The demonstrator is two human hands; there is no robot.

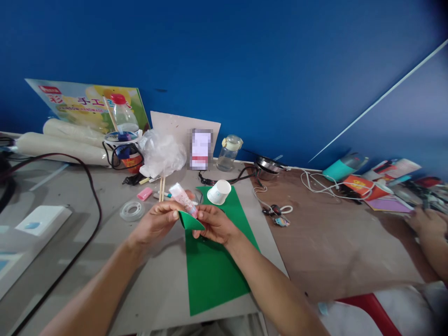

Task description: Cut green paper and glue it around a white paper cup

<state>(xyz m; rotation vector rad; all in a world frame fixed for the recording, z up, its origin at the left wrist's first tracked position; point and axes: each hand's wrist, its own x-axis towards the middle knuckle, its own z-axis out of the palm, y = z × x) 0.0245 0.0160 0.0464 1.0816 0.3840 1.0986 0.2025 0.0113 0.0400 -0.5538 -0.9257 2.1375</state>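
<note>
A small folded green piece [191, 223] is held between my two hands above the table. My left hand [159, 223] pinches its left edge, fingers closed. My right hand [215, 224] grips its right side, fingers bent round it. Just behind the piece, a pink and white tube [182, 196] leans close to my fingers; whether I touch it I cannot tell. Under my right hand lies a large green sheet [213, 284]. A white paper cup [219, 192] rests on its side at the far end of that sheet.
Behind my left hand are a tape roll [132, 211], a pink block [144, 193] and wooden sticks [162, 188]. A glass jar [229, 153] and a phone [200, 149] stand near the wall. Keys [280, 215] lie to the right. Another person's hand [429, 224] is at far right.
</note>
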